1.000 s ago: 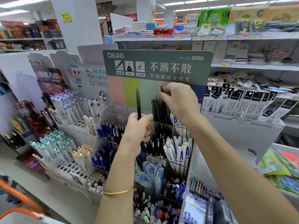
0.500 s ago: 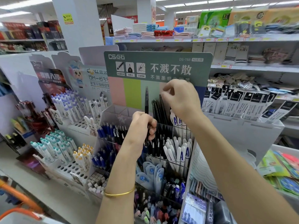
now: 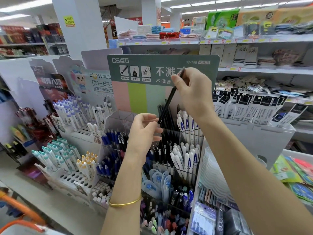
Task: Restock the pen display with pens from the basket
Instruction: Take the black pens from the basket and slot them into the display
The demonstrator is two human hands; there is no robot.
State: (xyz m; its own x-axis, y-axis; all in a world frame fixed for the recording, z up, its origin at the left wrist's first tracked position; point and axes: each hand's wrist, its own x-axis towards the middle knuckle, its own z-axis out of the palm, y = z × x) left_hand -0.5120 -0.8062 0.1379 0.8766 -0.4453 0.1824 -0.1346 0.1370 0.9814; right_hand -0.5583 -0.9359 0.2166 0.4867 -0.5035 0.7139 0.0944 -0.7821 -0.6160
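My right hand [image 3: 193, 92] pinches a slim black pen [image 3: 169, 99] near its top, in front of the green header card [image 3: 135, 65] of the clear pen display [image 3: 116, 122]. The pen slants down to the left. Its lower tip hangs over the top middle compartment, which holds several black pens [image 3: 171, 117]. My left hand [image 3: 144, 131] hovers just below that tip with fingers loosely curled and nothing in them. An orange basket handle [image 3: 18, 223] shows at the bottom left; the basket's contents are out of view.
White pens marked with a blue A [image 3: 188, 122] fill the compartment to the right, blue pens [image 3: 110, 138] the one to the left. A white tiered rack of pens [image 3: 71, 177] stands further left. Store shelves [image 3: 254, 70] with packaged goods run behind and to the right.
The black pen has passed from my left hand to my right hand. My right hand rose from the black pens, and my left hand let go.
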